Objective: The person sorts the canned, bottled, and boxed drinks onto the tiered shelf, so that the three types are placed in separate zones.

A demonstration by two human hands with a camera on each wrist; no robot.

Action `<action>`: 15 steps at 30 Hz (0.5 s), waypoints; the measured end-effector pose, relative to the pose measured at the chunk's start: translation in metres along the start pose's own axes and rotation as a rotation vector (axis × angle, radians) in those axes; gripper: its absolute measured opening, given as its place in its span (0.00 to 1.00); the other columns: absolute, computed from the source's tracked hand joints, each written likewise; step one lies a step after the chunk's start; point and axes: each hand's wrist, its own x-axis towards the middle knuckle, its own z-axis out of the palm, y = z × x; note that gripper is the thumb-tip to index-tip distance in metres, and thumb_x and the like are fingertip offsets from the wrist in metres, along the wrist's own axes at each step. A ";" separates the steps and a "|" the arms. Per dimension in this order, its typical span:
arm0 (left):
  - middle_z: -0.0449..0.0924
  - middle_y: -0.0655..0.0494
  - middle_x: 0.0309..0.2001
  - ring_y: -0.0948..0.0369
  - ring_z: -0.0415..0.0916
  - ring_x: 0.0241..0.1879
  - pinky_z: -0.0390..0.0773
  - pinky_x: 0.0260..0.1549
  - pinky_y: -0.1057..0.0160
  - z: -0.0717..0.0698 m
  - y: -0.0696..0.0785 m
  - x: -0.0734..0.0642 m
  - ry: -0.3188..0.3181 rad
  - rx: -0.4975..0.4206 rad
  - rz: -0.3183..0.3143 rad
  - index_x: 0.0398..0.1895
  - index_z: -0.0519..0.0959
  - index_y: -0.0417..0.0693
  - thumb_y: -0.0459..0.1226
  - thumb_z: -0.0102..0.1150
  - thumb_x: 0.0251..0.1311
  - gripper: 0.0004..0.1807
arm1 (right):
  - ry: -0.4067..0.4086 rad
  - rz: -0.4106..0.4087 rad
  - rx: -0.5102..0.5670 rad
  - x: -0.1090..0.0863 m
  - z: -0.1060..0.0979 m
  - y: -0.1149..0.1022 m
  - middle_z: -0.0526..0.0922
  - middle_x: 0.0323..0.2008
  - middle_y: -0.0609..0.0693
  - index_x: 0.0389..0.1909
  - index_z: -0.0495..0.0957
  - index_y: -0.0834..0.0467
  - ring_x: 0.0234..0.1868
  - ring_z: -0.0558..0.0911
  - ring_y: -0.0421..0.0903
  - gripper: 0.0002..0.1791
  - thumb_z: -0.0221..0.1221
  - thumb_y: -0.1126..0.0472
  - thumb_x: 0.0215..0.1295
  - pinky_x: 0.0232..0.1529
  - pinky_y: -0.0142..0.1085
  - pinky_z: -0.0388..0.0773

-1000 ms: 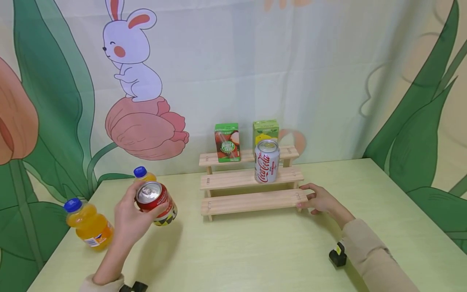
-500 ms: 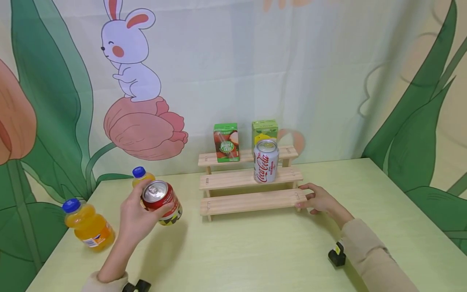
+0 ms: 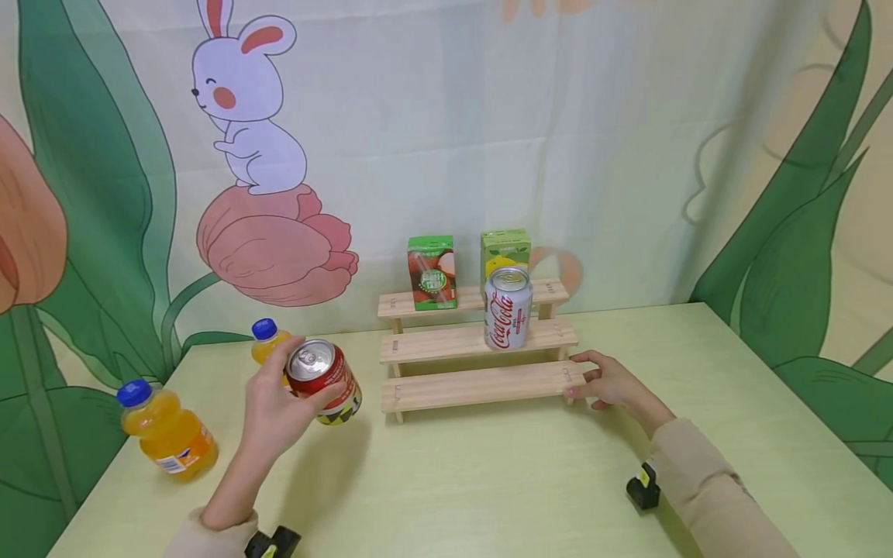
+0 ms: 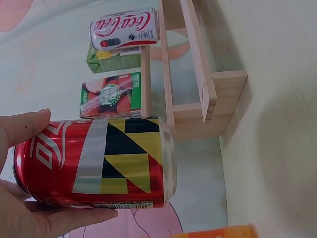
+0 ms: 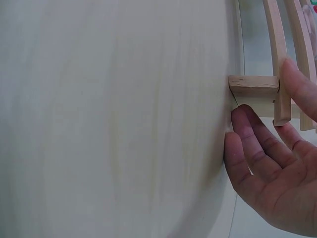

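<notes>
My left hand (image 3: 272, 411) grips a red Coca-Cola can (image 3: 340, 399) around its side, above the table and left of the rack. A yellow and black pattern shows near the can's base in the left wrist view. The three-step wooden rack (image 3: 474, 386) stands at the back of the table. At the right end of its lowest step, my right hand (image 3: 614, 389) pinches the plank, thumb on top and a fingertip at its end. A white Coca-Cola can (image 3: 508, 314) stands upright on the middle step.
On the top step are a red-and-green juice carton (image 3: 432, 275) and a green carton (image 3: 505, 246), partly hidden by the white can. Two orange drink bottles with blue caps stand at the left: a near bottle (image 3: 174, 434) and a far bottle (image 3: 265, 341). A printed curtain (image 3: 418, 116) hangs behind.
My left hand has carried the red can a little to the right, toward the rack. My right hand has stayed on the rack's lowest step.
</notes>
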 end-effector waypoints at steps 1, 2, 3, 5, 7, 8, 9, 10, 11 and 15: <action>0.69 0.40 0.54 0.44 0.68 0.52 0.74 0.45 0.45 0.001 0.001 0.000 0.000 0.000 0.004 0.60 0.61 0.38 0.30 0.69 0.43 0.39 | 0.000 -0.001 0.002 0.000 0.000 0.000 0.76 0.46 0.63 0.62 0.56 0.65 0.31 0.75 0.42 0.39 0.65 0.61 0.52 0.26 0.38 0.75; 0.69 0.40 0.54 0.44 0.68 0.52 0.74 0.45 0.45 0.001 0.001 0.001 -0.001 0.000 0.008 0.60 0.61 0.38 0.31 0.69 0.43 0.39 | 0.000 -0.002 0.003 0.000 0.000 0.000 0.76 0.46 0.63 0.62 0.56 0.65 0.31 0.75 0.42 0.39 0.65 0.61 0.52 0.26 0.37 0.75; 0.69 0.40 0.54 0.44 0.67 0.52 0.74 0.45 0.45 0.002 0.002 0.001 -0.002 0.000 0.011 0.59 0.61 0.38 0.31 0.69 0.43 0.38 | 0.002 -0.001 0.005 0.000 0.000 0.000 0.77 0.45 0.63 0.62 0.56 0.65 0.31 0.75 0.42 0.39 0.65 0.61 0.52 0.26 0.37 0.75; 0.69 0.41 0.53 0.45 0.68 0.52 0.74 0.45 0.45 0.004 0.003 0.002 -0.002 -0.003 0.014 0.59 0.62 0.38 0.31 0.70 0.43 0.38 | 0.004 0.000 0.006 0.001 0.000 0.000 0.77 0.45 0.62 0.62 0.56 0.65 0.30 0.75 0.42 0.39 0.65 0.61 0.52 0.26 0.37 0.75; 0.69 0.41 0.53 0.45 0.68 0.52 0.73 0.46 0.46 0.006 0.005 0.003 -0.005 -0.014 0.014 0.58 0.62 0.38 0.31 0.70 0.43 0.38 | 0.009 0.005 0.004 0.001 0.000 0.000 0.77 0.45 0.62 0.62 0.57 0.65 0.31 0.75 0.42 0.39 0.66 0.60 0.52 0.26 0.37 0.75; 0.69 0.41 0.53 0.45 0.68 0.52 0.73 0.46 0.46 0.007 0.006 0.004 -0.006 -0.019 0.014 0.58 0.62 0.38 0.32 0.70 0.43 0.38 | 0.012 0.007 0.002 0.001 0.000 0.000 0.76 0.45 0.63 0.62 0.57 0.64 0.31 0.75 0.42 0.39 0.66 0.60 0.52 0.26 0.37 0.75; 0.69 0.41 0.53 0.46 0.68 0.52 0.73 0.46 0.46 0.008 0.007 0.004 -0.007 -0.028 0.013 0.58 0.62 0.38 0.32 0.70 0.42 0.38 | 0.012 0.007 -0.002 0.002 0.000 0.000 0.76 0.46 0.63 0.62 0.57 0.64 0.31 0.75 0.43 0.39 0.66 0.60 0.52 0.26 0.37 0.75; 0.69 0.41 0.53 0.46 0.68 0.52 0.73 0.46 0.46 0.009 0.008 0.005 -0.008 -0.036 0.012 0.59 0.62 0.38 0.32 0.70 0.42 0.38 | 0.012 0.006 -0.007 0.002 0.000 0.000 0.76 0.46 0.64 0.62 0.57 0.65 0.32 0.75 0.43 0.39 0.66 0.60 0.52 0.26 0.37 0.75; 0.69 0.41 0.53 0.46 0.68 0.52 0.73 0.47 0.46 0.010 0.009 0.006 -0.009 -0.042 0.012 0.59 0.62 0.38 0.32 0.70 0.42 0.39 | 0.015 0.009 -0.008 0.002 0.000 0.001 0.75 0.47 0.64 0.62 0.57 0.64 0.32 0.75 0.43 0.39 0.66 0.60 0.52 0.27 0.37 0.75; 0.69 0.41 0.54 0.47 0.68 0.52 0.73 0.47 0.47 0.014 0.012 0.008 -0.012 -0.057 0.015 0.60 0.62 0.37 0.32 0.71 0.42 0.40 | 0.012 0.004 -0.009 0.002 0.000 0.001 0.75 0.47 0.64 0.62 0.57 0.65 0.32 0.75 0.44 0.39 0.66 0.60 0.52 0.27 0.37 0.75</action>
